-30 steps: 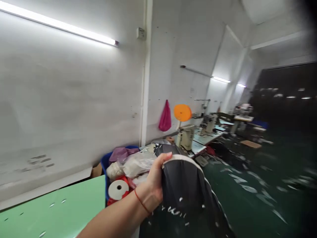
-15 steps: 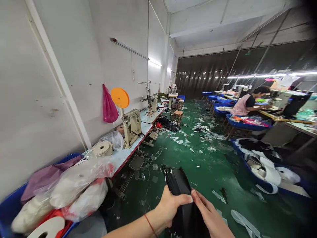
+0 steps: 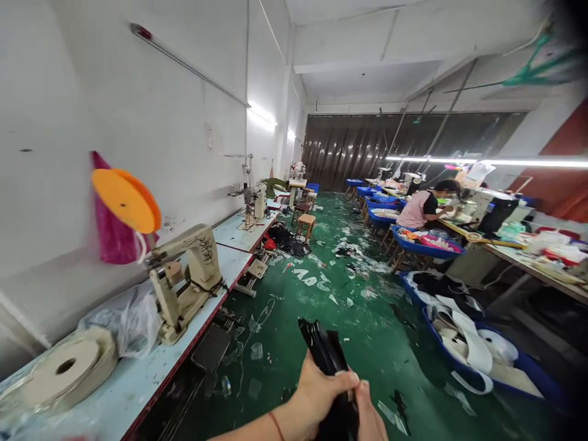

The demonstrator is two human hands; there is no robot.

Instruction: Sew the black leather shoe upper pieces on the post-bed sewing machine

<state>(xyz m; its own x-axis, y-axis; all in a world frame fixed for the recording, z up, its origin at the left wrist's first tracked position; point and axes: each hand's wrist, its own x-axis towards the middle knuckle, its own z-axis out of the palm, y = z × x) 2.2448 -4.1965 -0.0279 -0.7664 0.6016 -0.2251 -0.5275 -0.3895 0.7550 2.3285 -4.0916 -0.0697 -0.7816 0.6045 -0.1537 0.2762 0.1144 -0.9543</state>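
Note:
A stack of black flat pieces (image 3: pixel 324 346) stands up from my hands at the bottom middle of the view. My left hand (image 3: pixel 316 395), with a red string on its wrist, wraps around the stack from the left. From the right, my right hand (image 3: pixel 367 413) pinches the same stack, its fingertips meeting my left thumb. Both hands hang over the green floor (image 3: pixel 367 318), which is strewn with white scraps.
Along the left wall runs a pale blue table (image 3: pixel 151 367) with a cream sewing machine (image 3: pixel 184 278), an orange disc (image 3: pixel 125 199), a tape roll (image 3: pixel 68 367) and a plastic bag (image 3: pixel 126 318). Blue bins (image 3: pixel 519 367) of fabric stand at right. A seated person (image 3: pixel 420 208) works far right.
The view has swung right, from the wall to the aisle. My right hand has come in and closed on the black stack, which was held by my left hand alone a second ago.

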